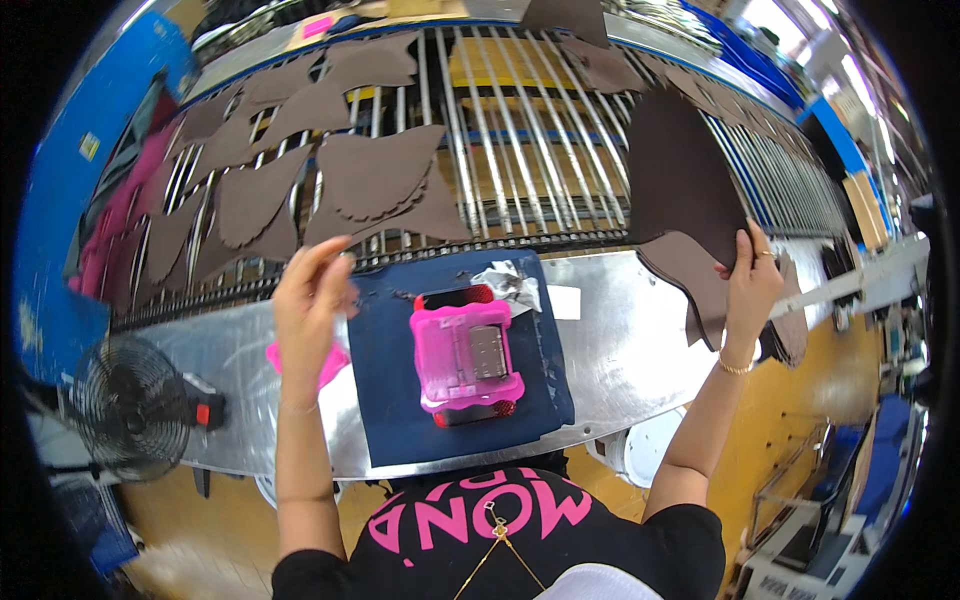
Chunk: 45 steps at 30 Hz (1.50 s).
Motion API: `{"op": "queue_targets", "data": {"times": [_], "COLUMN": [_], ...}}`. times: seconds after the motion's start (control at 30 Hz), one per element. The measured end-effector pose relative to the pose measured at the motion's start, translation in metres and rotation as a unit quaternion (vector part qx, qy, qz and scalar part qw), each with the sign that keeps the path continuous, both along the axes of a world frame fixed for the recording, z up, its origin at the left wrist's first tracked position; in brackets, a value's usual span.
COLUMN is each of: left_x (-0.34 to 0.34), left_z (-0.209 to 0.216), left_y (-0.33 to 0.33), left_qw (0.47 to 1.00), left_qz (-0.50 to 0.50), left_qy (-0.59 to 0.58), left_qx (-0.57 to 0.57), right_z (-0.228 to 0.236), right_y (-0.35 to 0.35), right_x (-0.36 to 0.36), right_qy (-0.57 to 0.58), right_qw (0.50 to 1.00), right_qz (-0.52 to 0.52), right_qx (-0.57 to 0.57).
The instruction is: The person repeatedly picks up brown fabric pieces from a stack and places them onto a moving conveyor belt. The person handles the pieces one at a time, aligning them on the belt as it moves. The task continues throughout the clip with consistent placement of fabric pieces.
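— Right hand (750, 285) is up and out to the side, fingers pinched along the edge of a big dark brown cut leather panel (685, 190), with another curved brown piece (690, 275) hanging just below it.

— And the left hand (308, 295)?

— Raised, fingers loosely curled, half open; I can't tell if it grips anything. A pink plastic bit (325, 362) lies just under it.

— How will that panel handle?

— Light and floppy, I'd judge; it droops from the pinch, so grip near the edge with a wide hold.

— Between the hands?

— One navy blue cloth mat (400, 420), with one pink plastic box-shaped device (467, 355) on it and one crumpled clear wrapper (508, 283) beside.

— Beyond them?

— A metal roller conveyor (520, 140) carrying more brown cut leather shapes (375, 175), at least eight. One black fan (128, 405) sits outside the left hand.
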State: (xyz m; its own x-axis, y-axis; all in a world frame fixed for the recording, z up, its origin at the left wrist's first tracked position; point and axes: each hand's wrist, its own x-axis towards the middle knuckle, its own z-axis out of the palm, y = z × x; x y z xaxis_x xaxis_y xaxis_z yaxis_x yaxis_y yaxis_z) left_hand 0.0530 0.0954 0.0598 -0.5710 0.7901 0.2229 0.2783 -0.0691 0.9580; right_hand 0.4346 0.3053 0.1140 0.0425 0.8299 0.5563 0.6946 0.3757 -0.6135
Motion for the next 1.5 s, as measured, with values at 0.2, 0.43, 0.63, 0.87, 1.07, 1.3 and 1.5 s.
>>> {"op": "queue_targets", "data": {"times": [0.2, 0.43, 0.63, 0.87, 1.07, 1.3, 1.5], "left_x": [0.030, -0.036, -0.042, -0.025, 0.011, 0.057, 0.085], "left_z": [0.011, 0.059, 0.072, 0.041, 0.012, 0.006, 0.010], "left_y": [0.038, -0.047, -0.082, -0.086, -0.052, -0.001, 0.066], "left_qw": [0.992, 0.999, 0.992, 0.986, 0.960, 0.908, 0.880], "left_qz": [-0.063, -0.001, 0.028, -0.023, -0.132, -0.237, -0.322], "left_qy": [-0.100, 0.026, 0.124, 0.141, 0.212, 0.344, 0.338], "left_qx": [0.046, -0.022, -0.004, -0.081, -0.127, -0.025, 0.084], "right_z": [0.016, -0.038, -0.065, -0.075, -0.084, -0.085, -0.020], "right_y": [-0.045, -0.074, -0.101, -0.091, -0.086, -0.087, -0.058], "right_x": [-0.095, -0.134, -0.146, -0.107, -0.055, 0.027, 0.083], "right_qy": [0.285, 0.120, 0.054, -0.068, -0.149, -0.031, 0.157], "right_qw": [0.918, 0.856, 0.867, 0.891, 0.882, 0.945, 0.961], "right_qz": [0.268, 0.480, 0.475, 0.449, 0.448, 0.321, 0.222], "right_qx": [-0.070, -0.146, -0.138, -0.007, 0.019, -0.051, -0.054]}}
